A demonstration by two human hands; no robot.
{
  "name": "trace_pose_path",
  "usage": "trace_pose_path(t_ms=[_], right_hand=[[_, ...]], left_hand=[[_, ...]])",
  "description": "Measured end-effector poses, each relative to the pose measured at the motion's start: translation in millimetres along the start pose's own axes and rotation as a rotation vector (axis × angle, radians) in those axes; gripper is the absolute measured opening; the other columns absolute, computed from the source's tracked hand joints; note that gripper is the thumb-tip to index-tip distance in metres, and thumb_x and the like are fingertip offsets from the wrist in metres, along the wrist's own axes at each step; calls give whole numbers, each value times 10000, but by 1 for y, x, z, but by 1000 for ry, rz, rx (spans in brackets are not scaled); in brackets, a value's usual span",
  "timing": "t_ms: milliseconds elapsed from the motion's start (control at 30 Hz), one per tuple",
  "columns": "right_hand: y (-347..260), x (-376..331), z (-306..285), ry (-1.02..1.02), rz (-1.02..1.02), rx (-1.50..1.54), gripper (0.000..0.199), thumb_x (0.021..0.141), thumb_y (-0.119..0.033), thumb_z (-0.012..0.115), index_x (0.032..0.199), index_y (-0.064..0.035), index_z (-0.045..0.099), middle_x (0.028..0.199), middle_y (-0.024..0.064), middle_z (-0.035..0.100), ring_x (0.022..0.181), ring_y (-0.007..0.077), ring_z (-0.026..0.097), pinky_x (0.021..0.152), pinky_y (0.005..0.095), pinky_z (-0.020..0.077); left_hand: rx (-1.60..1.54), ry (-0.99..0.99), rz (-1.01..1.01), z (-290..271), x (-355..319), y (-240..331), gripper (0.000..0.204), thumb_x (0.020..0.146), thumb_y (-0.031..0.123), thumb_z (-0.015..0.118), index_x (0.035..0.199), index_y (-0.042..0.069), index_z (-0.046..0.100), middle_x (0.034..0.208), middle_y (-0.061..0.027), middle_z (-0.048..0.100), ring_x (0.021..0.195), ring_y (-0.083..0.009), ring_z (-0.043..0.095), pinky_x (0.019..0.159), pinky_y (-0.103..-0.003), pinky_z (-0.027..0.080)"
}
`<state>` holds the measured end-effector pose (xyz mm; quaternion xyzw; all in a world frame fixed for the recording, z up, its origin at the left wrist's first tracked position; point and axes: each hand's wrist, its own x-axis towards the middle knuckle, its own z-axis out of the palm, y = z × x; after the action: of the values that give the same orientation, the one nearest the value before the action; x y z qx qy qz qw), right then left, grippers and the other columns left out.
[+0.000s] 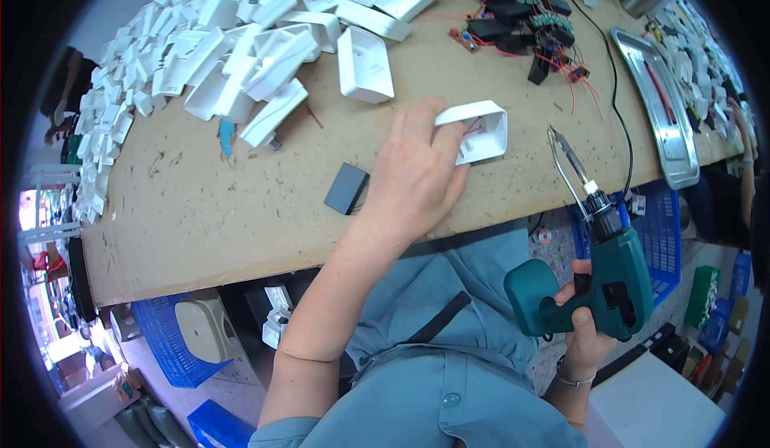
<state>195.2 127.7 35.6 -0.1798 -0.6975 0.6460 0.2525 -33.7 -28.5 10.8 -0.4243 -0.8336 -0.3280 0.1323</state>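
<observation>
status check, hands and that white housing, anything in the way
Left hand gripping white housing on the bench. Right hand holding green electric screwdriver, off the bench edge. Black box beside left hand.

White open plastic housing (484,129), red wires inside, on wooden bench (241,207); teal cordless screwdriver (605,275).

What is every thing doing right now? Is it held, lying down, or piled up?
left hand: pressing on the white housing
white housing: open side up, red wires inside, held on the workbench
right hand: gripping the green power screwdriver
green power screwdriver: held off the bench, tip pointing up
black box: lying loose
white shells: heaped
metal tray: lying flat
</observation>
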Motion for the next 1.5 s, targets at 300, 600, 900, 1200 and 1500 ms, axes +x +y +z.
trace_pose_path(t_ms=[300,600,900,1200,1500], right_hand=[[0,-3,-1,-30,-84,94,661,831,-301,716,1295,67,424,1137,222,561,773,164,616,650,266,525],[4,1,0,-137,-104,144,626,862,-259,684,1326,49,397,1159,219,564,783,156,618,661,251,528],[-1,3,3,-179,-107,210,629,857,-244,690,1326,55,396,1196,244,551,806,163,625,681,269,525],[2,9,-1,-94,-118,236,613,863,-222,681,1328,58,395,1186,245,556,792,169,625,661,274,518],[15,23,-17,37,-32,266,632,844,-238,703,1313,62,404,1164,234,568,765,175,631,634,270,524]], left_hand=[[-1517,464,-460,-139,-92,-43,726,681,171,754,1327,82,433,1247,-150,445,1042,-246,492,729,-342,492],[-1163,377,-973,-202,-316,-64,536,634,132,771,1109,-16,572,996,-125,642,831,-188,631,619,-277,519],[-760,-116,-1082,-192,-240,-27,402,817,117,692,1161,-52,571,945,-98,638,868,-169,614,786,-302,502],[147,14,-517,-75,22,-14,495,877,259,614,1213,-63,445,1015,-256,569,883,-385,607,762,-422,503],[-50,7,-408,-50,26,-39,363,866,11,440,1223,-31,493,1054,-242,557,1007,-404,539,889,-453,424]])
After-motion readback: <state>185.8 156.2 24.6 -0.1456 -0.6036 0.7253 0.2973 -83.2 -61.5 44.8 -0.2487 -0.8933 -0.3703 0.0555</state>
